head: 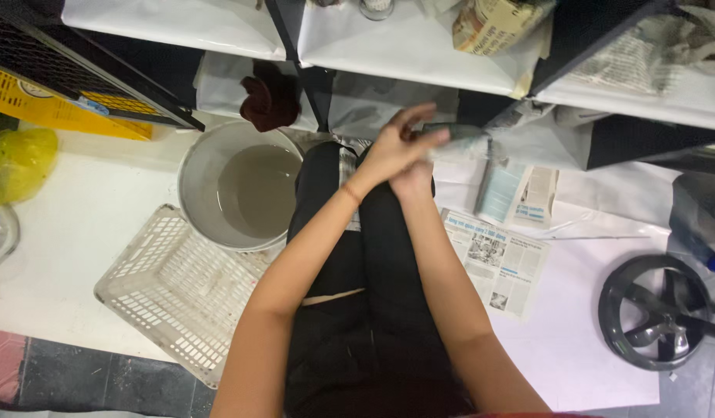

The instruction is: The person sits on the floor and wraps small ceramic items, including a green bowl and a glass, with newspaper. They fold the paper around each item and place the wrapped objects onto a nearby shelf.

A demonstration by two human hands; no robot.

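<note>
Both hands (404, 151) clasp a blurred grey-green object (458, 138)

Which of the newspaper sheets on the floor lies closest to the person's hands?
The folded bluish sheet just right of the hands. The flat black-and-white newspaper page lies farther down, beside the forearm.

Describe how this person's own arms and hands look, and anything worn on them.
Both arms are bare all the way up, with no sleeves in view. The left hand wears no glove and no ring that can be made out; a thin orange-red band circles its wrist. The right hand is mostly hidden behind the left, and nothing shows on its wrist. Black trousers cover the legs beneath.
</note>
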